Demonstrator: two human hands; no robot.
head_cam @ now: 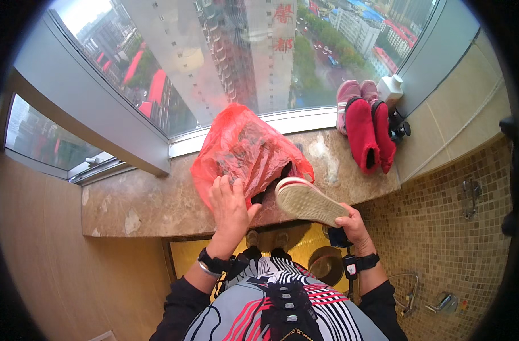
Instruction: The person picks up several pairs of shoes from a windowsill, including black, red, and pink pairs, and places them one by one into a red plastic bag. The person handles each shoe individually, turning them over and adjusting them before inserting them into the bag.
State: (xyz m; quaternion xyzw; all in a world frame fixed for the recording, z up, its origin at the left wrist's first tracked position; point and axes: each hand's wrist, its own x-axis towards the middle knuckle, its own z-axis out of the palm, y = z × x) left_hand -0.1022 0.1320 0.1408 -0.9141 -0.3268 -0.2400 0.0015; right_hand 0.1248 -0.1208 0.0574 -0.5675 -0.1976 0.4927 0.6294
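On the stone window sill lies a thin red plastic bag (251, 149), crumpled, with dark things partly showing at its mouth. My left hand (230, 198) rests against the near side of the bag with its fingers spread; whether it pinches the plastic is hard to see. In my right hand (354, 223) is a shoe (310, 202), gripped at its narrower end, its pale textured sole facing up. The shoe's far end is beside the bag's mouth, and its upper is mostly hidden beneath the sole.
Red fabric boots (361, 132) and pink sneakers (349, 91) stand on the marble sill (157, 204) at the right, by a white plastic bottle (390, 88). A large window rises behind. Below are a bucket (326, 265) and, on the mosaic wall, a faucet (442, 303).
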